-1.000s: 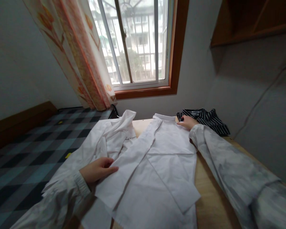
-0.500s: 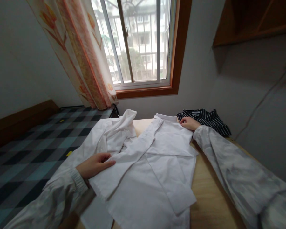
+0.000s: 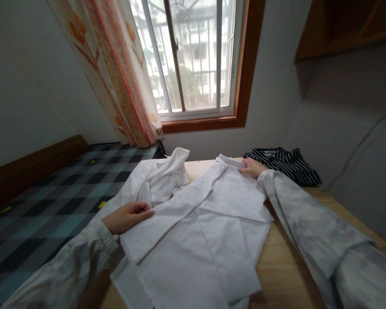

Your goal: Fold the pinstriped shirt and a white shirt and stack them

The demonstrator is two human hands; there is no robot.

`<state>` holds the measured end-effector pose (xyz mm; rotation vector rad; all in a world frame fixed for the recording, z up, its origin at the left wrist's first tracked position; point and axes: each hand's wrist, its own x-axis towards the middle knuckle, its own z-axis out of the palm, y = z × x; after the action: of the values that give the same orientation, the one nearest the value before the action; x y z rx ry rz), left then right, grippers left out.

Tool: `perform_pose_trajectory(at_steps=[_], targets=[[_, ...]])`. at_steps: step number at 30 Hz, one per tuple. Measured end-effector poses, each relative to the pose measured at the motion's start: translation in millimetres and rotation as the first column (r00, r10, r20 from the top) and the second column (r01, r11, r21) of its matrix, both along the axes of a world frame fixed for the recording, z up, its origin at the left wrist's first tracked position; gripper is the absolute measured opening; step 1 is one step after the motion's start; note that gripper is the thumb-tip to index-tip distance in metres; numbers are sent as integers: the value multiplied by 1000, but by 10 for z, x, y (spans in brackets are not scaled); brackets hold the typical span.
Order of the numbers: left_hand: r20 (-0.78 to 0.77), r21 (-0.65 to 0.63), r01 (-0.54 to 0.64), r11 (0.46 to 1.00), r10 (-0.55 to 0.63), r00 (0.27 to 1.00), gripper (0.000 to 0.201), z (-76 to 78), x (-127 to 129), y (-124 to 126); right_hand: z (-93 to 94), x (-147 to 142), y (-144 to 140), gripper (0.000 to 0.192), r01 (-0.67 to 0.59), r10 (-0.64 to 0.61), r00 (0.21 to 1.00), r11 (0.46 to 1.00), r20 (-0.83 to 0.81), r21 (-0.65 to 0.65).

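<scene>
A white shirt (image 3: 193,244) lies spread before me with one side folded inward, its collar (image 3: 231,161) at the far end. My left hand (image 3: 128,218) is closed on the shirt's left edge, thumb on top and fingers curled under the cloth. At the far right, my right hand (image 3: 252,167) pinches the shirt beside the end of the collar. Another white garment (image 3: 157,180) lies crumpled just beyond my left hand. Behind my right hand is a folded black-and-white striped garment (image 3: 284,165).
The clothes lie on a light wooden table (image 3: 283,257). To the left is a bed with a checked cover (image 3: 51,206). A flowered curtain (image 3: 116,77) hangs beside the window (image 3: 193,60), and a wooden shelf (image 3: 347,34) juts from the wall at upper right.
My right hand has shifted from the shirt's shoulder to the collar end. The shirt's lower folded part has moved slightly left and nearer. My left hand keeps its grip; the view has turned slightly.
</scene>
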<state>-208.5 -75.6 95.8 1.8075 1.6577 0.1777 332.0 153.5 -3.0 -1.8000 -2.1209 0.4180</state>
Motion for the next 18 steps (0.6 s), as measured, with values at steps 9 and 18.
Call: perform_pose_trajectory(at_steps=[9, 18], targets=[[11, 94, -27, 995, 26, 1000, 60, 105, -43, 65, 228, 206, -11, 20, 58, -61, 982, 998, -181, -23], [-146, 361, 91, 928, -41, 988, 45, 55, 392, 900, 423, 1261, -321, 22, 332, -274, 846, 942, -458, 49]])
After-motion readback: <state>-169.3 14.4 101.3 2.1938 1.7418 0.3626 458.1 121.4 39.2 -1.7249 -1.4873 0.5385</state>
